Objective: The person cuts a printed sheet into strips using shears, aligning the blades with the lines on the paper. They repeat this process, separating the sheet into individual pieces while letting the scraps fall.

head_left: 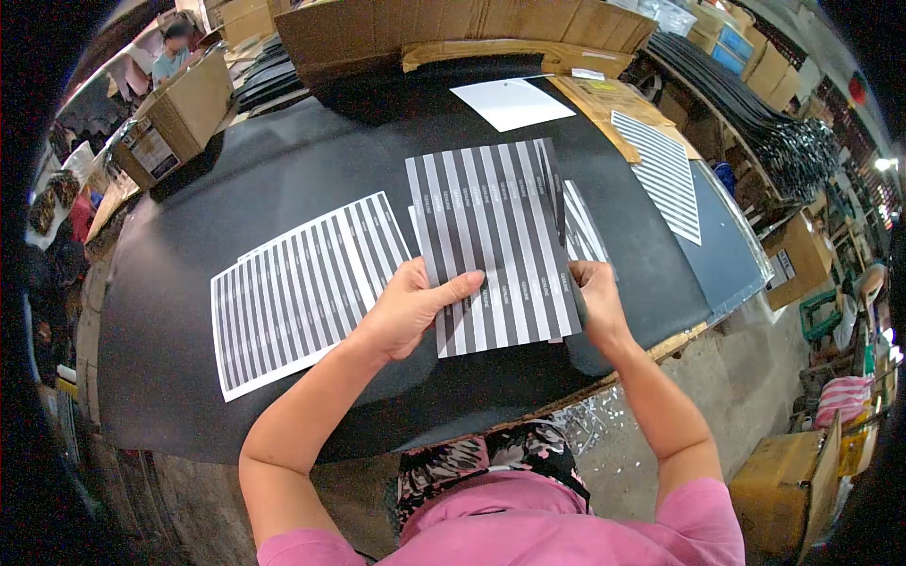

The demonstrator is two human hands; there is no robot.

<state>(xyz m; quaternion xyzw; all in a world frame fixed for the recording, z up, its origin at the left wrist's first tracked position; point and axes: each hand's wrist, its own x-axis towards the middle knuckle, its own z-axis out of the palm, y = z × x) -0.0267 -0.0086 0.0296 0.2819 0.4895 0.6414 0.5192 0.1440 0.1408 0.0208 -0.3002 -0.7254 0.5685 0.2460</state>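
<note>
A sheet printed with dark and pale stripes and small lettering (495, 241) is held up over the black tabletop (311, 151). My left hand (411, 307) grips its left edge, thumb pressed flat on the front and fingers behind. At the right edge my right hand (596, 297) is closed, its fingers curled around something dark that is partly hidden by the sheet. A narrow dark strip (557, 203) stands out along the sheet's upper right edge. Left of my left hand lies a larger striped sheet (302, 292). Partly hidden behind the held sheet is another striped piece (587, 231).
A white sheet (510, 102) lies at the back, with brown cardboard (613, 104) and a striped sheet (661, 174) to its right. An open carton (175, 118) stands back left, where a person (175, 52) is visible. Paper scraps (595, 420) litter the floor.
</note>
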